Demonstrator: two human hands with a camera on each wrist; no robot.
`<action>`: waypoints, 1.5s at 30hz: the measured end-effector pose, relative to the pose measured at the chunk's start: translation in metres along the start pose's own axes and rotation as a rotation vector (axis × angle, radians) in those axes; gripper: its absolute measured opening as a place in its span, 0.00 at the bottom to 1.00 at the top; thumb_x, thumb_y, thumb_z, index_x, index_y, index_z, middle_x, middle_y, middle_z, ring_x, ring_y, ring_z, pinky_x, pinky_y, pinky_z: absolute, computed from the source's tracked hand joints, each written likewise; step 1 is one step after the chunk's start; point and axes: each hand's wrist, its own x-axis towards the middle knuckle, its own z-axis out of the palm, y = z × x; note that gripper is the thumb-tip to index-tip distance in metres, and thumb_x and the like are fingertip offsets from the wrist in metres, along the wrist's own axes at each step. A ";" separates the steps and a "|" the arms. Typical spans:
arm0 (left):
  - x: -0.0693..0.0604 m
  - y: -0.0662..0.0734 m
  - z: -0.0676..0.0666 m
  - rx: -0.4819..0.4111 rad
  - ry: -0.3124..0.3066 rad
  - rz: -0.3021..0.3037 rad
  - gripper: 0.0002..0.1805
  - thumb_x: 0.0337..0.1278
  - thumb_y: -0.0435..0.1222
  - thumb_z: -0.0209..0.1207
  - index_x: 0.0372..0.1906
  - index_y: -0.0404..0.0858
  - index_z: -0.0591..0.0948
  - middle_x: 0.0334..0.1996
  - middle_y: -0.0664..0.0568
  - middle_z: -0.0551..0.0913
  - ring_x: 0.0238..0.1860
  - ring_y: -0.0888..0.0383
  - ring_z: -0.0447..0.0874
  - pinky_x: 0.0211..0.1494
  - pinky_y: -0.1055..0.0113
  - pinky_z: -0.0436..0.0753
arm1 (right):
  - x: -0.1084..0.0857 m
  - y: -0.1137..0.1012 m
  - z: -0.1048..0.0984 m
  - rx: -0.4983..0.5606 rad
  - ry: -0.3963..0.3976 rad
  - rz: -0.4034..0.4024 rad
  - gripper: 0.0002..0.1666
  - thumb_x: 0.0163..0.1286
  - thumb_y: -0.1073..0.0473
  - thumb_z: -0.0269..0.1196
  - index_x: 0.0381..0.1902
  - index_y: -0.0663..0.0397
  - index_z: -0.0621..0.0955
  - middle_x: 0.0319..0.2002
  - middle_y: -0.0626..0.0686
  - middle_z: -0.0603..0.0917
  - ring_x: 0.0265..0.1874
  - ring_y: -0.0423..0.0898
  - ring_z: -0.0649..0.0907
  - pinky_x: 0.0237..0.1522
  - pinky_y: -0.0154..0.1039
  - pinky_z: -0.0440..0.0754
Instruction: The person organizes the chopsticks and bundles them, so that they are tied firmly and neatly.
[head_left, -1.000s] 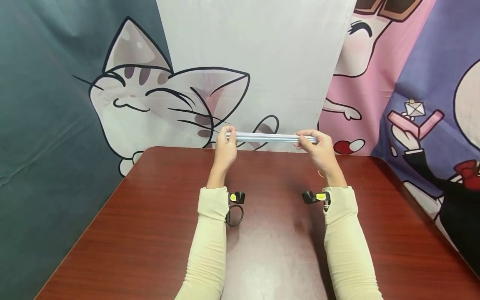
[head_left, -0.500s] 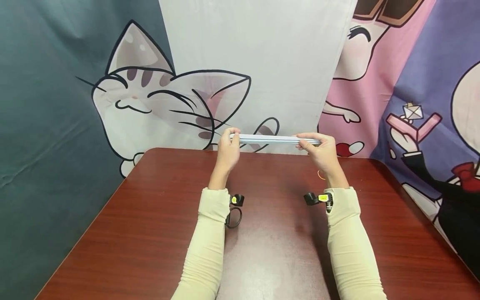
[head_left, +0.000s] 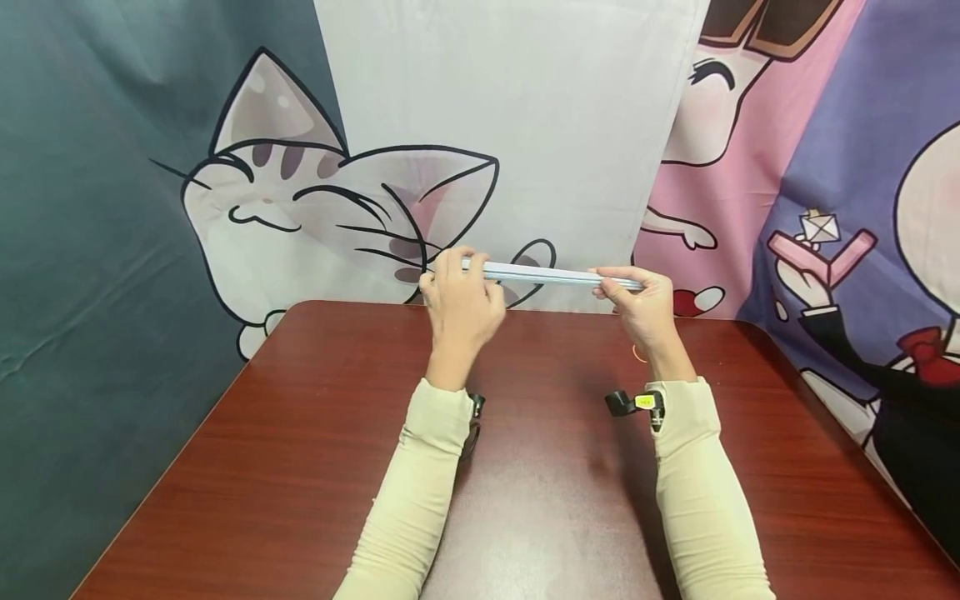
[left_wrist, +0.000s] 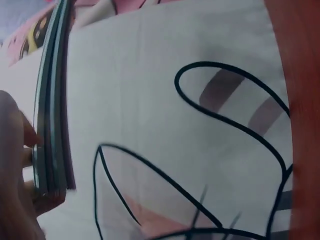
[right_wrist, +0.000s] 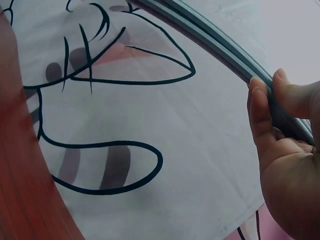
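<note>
A long, slim, pale blue-white bar point(head_left: 551, 274) with lengthwise ridges is held up in the air, roughly level, its left end slightly higher. At its left end my left hand point(head_left: 461, 308) has its back toward the head camera, fingers bent over the bar. The left wrist view shows the bar's layered end point(left_wrist: 52, 170) with fingertips against it. My right hand point(head_left: 647, 308) pinches the other end between thumb and fingers, also visible in the right wrist view, where the bar point(right_wrist: 220, 50) slants up to the left. What kind of thing the bar is cannot be told.
Below the hands lies a dark red wooden table point(head_left: 547, 433). Behind it hangs a printed cloth point(head_left: 525, 100) with cartoon figures. A black wrist camera point(head_left: 630, 403) with a yellow label sits at the right cuff.
My left hand has turned from a thumb-and-finger pinch so its back now shows, its fingers over the bar's end. The bar's left end has risen slightly; the right hand keeps its pinch.
</note>
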 end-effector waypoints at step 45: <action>0.004 -0.004 0.023 0.275 0.175 0.397 0.30 0.61 0.63 0.52 0.35 0.38 0.75 0.28 0.47 0.72 0.30 0.46 0.69 0.39 0.57 0.69 | 0.001 -0.002 0.002 -0.078 -0.097 -0.149 0.10 0.61 0.78 0.64 0.40 0.72 0.86 0.40 0.57 0.89 0.26 0.40 0.87 0.17 0.25 0.72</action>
